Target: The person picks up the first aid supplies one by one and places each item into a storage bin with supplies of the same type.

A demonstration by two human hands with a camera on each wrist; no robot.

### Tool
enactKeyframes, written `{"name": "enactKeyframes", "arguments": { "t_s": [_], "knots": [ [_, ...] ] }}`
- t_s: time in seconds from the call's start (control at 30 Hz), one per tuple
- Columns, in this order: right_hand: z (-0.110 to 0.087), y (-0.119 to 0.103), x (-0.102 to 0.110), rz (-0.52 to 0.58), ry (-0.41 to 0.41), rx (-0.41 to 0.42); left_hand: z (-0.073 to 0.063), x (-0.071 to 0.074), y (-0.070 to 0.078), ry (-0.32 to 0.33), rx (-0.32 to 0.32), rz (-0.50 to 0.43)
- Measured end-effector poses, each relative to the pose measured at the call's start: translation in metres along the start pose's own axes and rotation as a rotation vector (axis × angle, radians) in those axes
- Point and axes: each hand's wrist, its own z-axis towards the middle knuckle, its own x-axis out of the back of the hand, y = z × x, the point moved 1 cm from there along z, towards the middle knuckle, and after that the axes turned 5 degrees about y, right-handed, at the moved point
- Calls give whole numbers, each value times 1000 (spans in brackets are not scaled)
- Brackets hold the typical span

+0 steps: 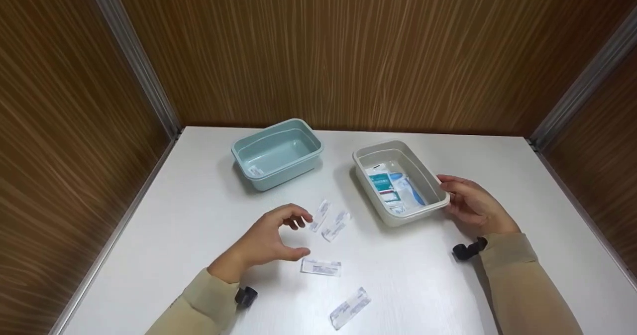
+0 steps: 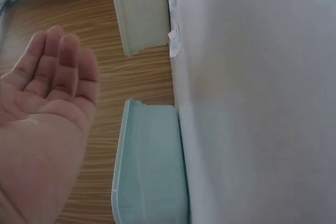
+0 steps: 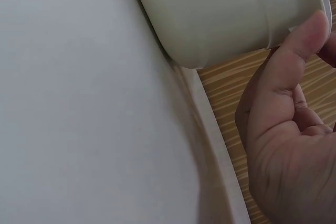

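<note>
My left hand (image 1: 271,238) hovers over the table with its thumb and fingers spread apart and nothing between them. Close to its fingertips lie two narrow white printed packets (image 1: 320,215). Another such packet (image 1: 321,267) lies just past the thumb, and one more (image 1: 350,308) is nearer me. A beige plastic bin (image 1: 415,216) holds flat packs, one teal and white (image 1: 382,181), and something blue (image 1: 415,193). At the bin's right corner, my right hand (image 1: 473,205) grips the rim, its thumb (image 3: 310,35) against the wall in the right wrist view.
A light blue-green bin (image 1: 286,174) stands at the back left, a small white packet (image 1: 255,170) in its near-left corner. Wood-patterned panels (image 1: 318,51) enclose the white table (image 1: 199,200) at the back and sides.
</note>
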Motion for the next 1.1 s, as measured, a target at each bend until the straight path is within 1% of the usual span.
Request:
{"name": "enactKeyframes", "arguments": {
  "t_s": [0.17,0.33,0.43,0.53,0.6,0.7,0.87,1.0,1.1],
  "knots": [
    [0,0,0,19,10,-8,0,-3,-3,-109,51,53],
    [1,0,-1,63,32,-9,-3,-7,-7,-225,113,144],
    [1,0,-2,63,50,-20,-4,-9,-9,-275,146,199],
    [1,0,-1,50,62,-26,-5,-11,-11,-312,170,231],
    [1,0,-1,44,63,-26,-6,-11,-12,-330,175,239],
    [2,0,-1,48,38,-11,-6,-12,-13,-341,182,251],
    [2,1,-1,70,7,6,-6,-12,-14,-323,174,275],
    [2,1,-1,78,8,-1,-6,-13,-13,-310,170,275],
    [1,0,-1,81,28,-19,-6,-14,-13,-302,170,266]
  ]
}}
